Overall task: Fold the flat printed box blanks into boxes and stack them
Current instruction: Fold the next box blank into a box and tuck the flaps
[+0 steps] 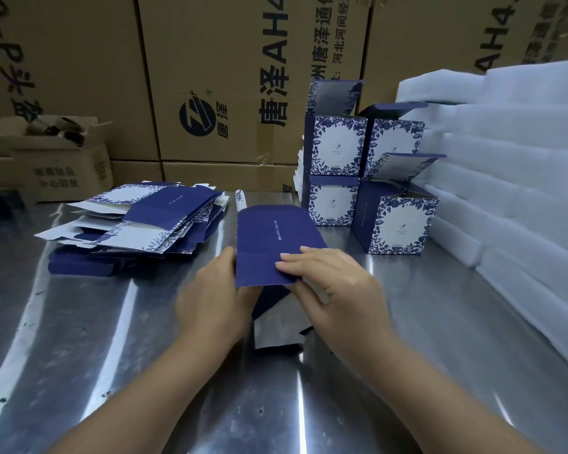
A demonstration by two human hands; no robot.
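Note:
A dark blue box blank point(269, 244) is held above the steel table point(112, 355) at the centre. My left hand point(210, 299) grips its left lower edge. My right hand point(335, 290) holds its right lower corner, fingers lying on the blue face, thumb underneath. Grey inner flaps hang below the hands. A loose pile of flat blue-and-white printed blanks point(145, 224) lies to the left. Several folded boxes point(368, 178) with floral print stand stacked at the back right, some with lids open.
White foam sheets point(512, 178) are piled along the right side. Large brown cartons point(230, 80) form a wall behind the table. A small open carton point(59, 158) sits at the back left.

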